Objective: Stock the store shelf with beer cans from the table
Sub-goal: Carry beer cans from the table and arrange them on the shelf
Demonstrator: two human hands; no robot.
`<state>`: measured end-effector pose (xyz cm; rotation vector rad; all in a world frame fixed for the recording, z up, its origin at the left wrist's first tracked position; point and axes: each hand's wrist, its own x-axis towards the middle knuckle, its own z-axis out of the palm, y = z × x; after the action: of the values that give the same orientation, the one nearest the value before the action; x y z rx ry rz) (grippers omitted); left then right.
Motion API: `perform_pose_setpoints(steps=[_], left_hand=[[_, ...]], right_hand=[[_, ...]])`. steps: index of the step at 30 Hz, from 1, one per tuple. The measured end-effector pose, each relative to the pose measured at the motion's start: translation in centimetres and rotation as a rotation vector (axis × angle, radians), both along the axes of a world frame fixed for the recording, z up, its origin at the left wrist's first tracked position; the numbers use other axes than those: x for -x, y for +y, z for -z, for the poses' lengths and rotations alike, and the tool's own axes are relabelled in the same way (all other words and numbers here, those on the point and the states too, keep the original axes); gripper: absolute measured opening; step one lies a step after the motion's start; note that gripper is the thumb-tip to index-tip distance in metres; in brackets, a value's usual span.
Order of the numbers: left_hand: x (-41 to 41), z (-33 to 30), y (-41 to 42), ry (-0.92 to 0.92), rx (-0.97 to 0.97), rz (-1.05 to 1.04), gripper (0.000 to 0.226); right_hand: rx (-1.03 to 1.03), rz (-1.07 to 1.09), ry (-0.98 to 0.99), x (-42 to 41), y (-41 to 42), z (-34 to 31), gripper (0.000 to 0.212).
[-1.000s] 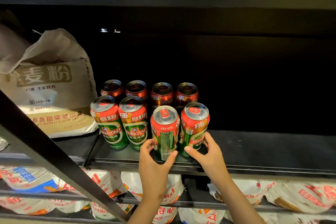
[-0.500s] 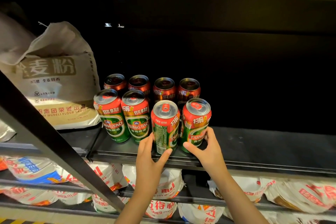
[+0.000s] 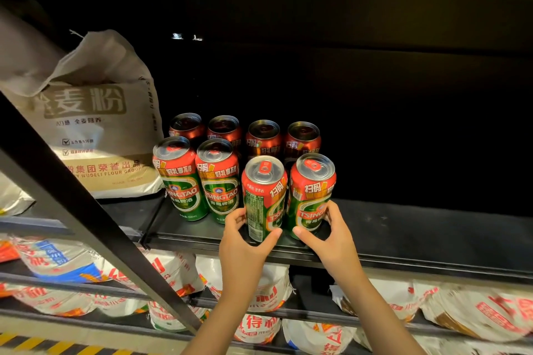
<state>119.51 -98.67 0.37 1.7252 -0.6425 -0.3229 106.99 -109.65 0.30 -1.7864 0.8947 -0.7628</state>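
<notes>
Spanning the whole width, a black metal store shelf (image 3: 418, 228) carries the stock; a dark diagonal frame bar (image 3: 72, 196) crosses the left foreground. On the tier below lie white printed flour bags (image 3: 476, 314), packed side by side. At the shelf's left end a tan paper flour sack (image 3: 95, 135) leans, its folded top slumped; its lower right corner sits just beside the nearest can.

Tsingtao beer cans stand upright in two rows of four. Back row (image 3: 245, 135): four cans, mostly in shadow, tops and red shoulders visible only. Front row: two cans at left (image 3: 199, 181) touching each other, labels facing out. The third front can (image 3: 264, 199) sits a little nearer the shelf's front edge than those two (its nutrition panel faces the camera). The fourth front can (image 3: 311, 196) stands just beside it, to the right, at the end of the row.

Left hand (image 3: 245, 242): fingers and thumb curled round the lower part of the third front can, thumb tip on its right side. Right hand (image 3: 331, 233): thumb on the front of the fourth front can near its base, fingers wrapped round its right side. Both cans appear to rest on the shelf, close to its front lip.
</notes>
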Motion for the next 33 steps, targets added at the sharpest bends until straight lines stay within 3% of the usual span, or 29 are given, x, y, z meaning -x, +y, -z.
perform_pose_setpoints(steps=[9, 16, 22, 27, 33], left_hand=[[-1.1, 0.5, 0.9, -0.139, -0.047, 0.068, 0.065], [-1.1, 0.5, 1.4, -0.035, 0.001, 0.074, 0.069], [-1.4, 1.0, 1.5, -0.121, -0.057, 0.174, 0.06], [-0.8, 0.9, 1.0, -0.175, -0.045, 0.125, 0.07], [-0.1, 0.9, 0.0, -0.157, -0.036, 0.017, 0.071]], right_hand=[[0.007, 0.032, 0.017, -0.2, 0.0, -0.1, 0.058], [-0.001, 0.042, -0.001, -0.4, 0.1, 0.0, 0.057], [0.001, 0.012, -0.026, -0.2, 0.2, -0.1, 0.056], [0.022, -0.041, -0.029, 0.1, 0.0, 0.0, 0.049], [0.025, 0.005, -0.013, 0.0, 0.0, 0.4, 0.059]])
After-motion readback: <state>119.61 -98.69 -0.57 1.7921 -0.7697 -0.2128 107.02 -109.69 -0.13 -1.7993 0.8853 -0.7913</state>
